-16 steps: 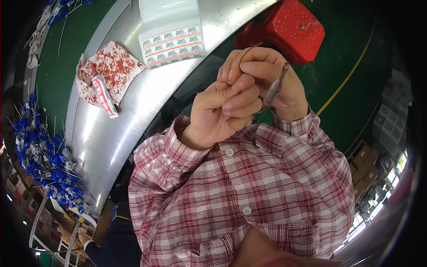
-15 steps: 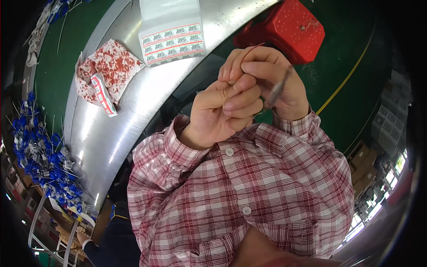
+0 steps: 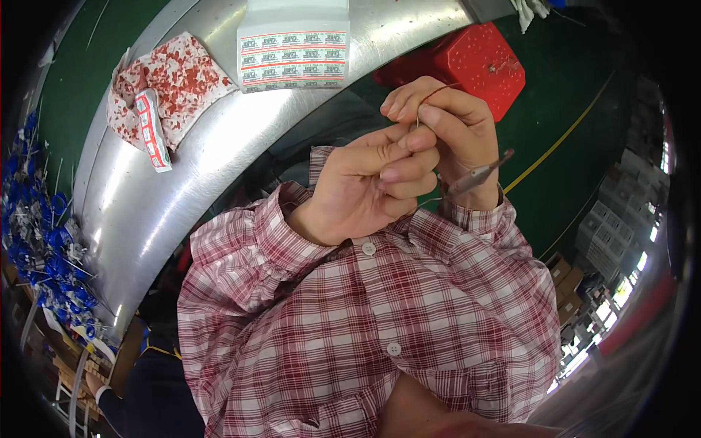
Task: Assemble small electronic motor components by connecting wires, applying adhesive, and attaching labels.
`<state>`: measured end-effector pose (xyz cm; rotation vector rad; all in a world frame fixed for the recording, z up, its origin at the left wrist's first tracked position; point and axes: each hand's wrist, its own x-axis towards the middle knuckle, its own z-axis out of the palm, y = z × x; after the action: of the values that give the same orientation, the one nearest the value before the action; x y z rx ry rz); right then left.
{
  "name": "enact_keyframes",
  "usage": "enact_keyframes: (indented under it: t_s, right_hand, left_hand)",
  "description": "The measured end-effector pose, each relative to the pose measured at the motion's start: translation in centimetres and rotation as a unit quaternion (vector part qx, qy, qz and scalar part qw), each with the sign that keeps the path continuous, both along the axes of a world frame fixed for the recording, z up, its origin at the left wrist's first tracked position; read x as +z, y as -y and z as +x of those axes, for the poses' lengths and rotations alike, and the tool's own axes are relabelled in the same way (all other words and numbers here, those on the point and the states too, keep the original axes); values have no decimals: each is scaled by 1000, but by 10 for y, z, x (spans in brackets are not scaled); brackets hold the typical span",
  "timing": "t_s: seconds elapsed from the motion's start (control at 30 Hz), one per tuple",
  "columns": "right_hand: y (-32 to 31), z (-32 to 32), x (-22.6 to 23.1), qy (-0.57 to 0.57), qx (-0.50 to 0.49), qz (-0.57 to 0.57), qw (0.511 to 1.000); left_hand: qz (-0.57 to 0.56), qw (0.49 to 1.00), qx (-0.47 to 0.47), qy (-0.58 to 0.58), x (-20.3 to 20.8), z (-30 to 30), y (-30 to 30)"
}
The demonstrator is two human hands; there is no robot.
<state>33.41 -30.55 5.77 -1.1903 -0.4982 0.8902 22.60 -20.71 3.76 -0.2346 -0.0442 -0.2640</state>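
My left hand [image 3: 365, 182] and my right hand [image 3: 464, 135] are held up close together in front of my chest, fingers pinched. A thin wire [image 3: 418, 120] runs between the two pinches. From my right fingertips a reddish strand [image 3: 442, 89] sticks out and curves to the right. Below, a slender grey rod-shaped piece with a reddish tip [image 3: 475, 179] shows in front of my right wrist. A thin bent line joins its lower end toward the left hand's curled fingers; what holds it is partly hidden.
On the curved metal table [image 3: 212, 157] lie a label sheet [image 3: 292, 62] and a red-blotched cloth [image 3: 175, 87] with a small white-red packet [image 3: 152, 131] on it. A red stool [image 3: 482, 66] stands beyond my hands. Many blue-handled parts [image 3: 51, 241] crowd the left; another person's arm [image 3: 109, 401] is lower left.
My view has shifted, so the table things sit further up in it. My fingertips have parted slightly, showing the thin wire between them. The rod-shaped piece has swung to a flatter slant.
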Motion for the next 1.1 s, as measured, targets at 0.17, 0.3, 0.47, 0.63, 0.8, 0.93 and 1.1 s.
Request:
enact_keyframes:
  t_s: [0.17, 0.3, 0.47, 0.63, 0.8, 0.93, 1.1]
  right_hand:
    - [-3, -1, -9, 61, -17, 67, 996]
    - [-5, 0, -15, 131, -70, 121, 982]
    - [-6, 1, -14, 185, -99, 105, 972]
    - [-8, 1, -17, 212, -134, 126, 960]
    - [-7, 4, -13, 214, -149, 125, 957]
    - [-9, 6, -15, 215, -159, 160, 950]
    - [-9, 8, -13, 225, -184, 151, 945]
  left_hand:
    - [0, 999, -9, -31, 4, 3, 4]
    - [10, 999, -10, -33, 7, 4, 4]
    - [21, 999, -14, -36, 8, 6, 4]
    - [11, 999, -19, -40, 8, 7, 7]
    - [0, 999, -23, -43, 9, 7, 10]
    - [6, 999, -28, -24, 5, 6, 10]
    - [-14, 999, -27, -11, 5, 6, 12]
